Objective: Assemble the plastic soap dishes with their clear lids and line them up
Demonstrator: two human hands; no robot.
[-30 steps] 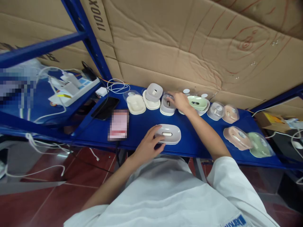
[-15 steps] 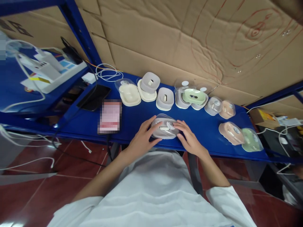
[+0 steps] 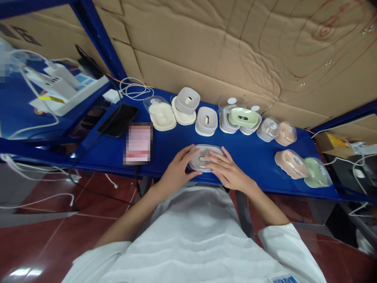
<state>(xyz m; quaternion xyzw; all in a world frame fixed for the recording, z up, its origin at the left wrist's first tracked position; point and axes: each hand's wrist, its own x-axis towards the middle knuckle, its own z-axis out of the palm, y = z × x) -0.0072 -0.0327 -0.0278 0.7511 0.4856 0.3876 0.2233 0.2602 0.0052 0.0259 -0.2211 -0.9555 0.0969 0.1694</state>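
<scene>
A grey soap box (image 3: 196,160) with a clear lid lies near the front edge of the blue table. My left hand (image 3: 178,167) curves round its left end, thumb at the front and fingers at the back. Over the right part of the lid lies my right hand (image 3: 229,169), its fingers spread and covering the lid's round label. Behind the box stands a grey tray (image 3: 206,121) on a pale base. Further left, another grey tray (image 3: 187,100) rests on a cream base, beside a cream dish (image 3: 163,116).
A green tray (image 3: 243,117) sits on grey ones at the back. To the right are lidded grey (image 3: 267,129), pink (image 3: 291,164) and green (image 3: 317,173) boxes. A blurred-screen device (image 3: 138,143), a black phone (image 3: 118,120) and cables lie left. Cardboard (image 3: 188,43) stands behind the table.
My right hand has moved left over the lid, covering the label. The clear lid, tilted before, now sits level on the grey box. My left hand stays at the left end.
</scene>
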